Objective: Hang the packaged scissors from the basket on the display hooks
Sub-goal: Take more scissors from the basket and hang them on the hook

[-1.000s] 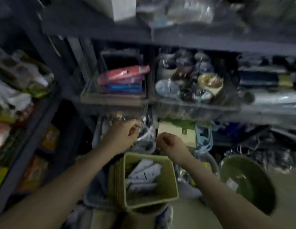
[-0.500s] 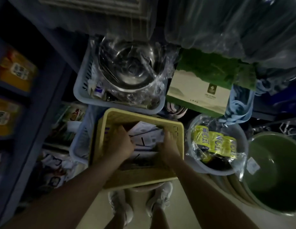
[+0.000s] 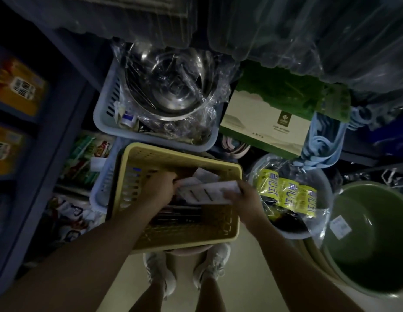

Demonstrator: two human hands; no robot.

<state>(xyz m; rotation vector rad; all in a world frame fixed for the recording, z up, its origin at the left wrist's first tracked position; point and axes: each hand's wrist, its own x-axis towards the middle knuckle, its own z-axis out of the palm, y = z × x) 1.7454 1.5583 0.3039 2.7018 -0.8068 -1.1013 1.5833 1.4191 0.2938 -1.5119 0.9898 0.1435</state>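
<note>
A yellow slotted basket stands low in front of me, with several white packaged scissors inside. My right hand grips the right end of one white scissors pack and holds it across the basket's top. My left hand is down inside the basket, fingers closed on the left end of the packs there. More packs lie beneath. No display hooks are in view.
A grey crate with a wrapped steel bowl sits just behind the basket. A tub of yellow packets and green basins stand to the right. Blue shelving lines the left. My shoes are below on the pale floor.
The camera tipped down from the shelves to the basket. Both hands dropped into it; the right hand has since lifted one white pack up and to the right.
</note>
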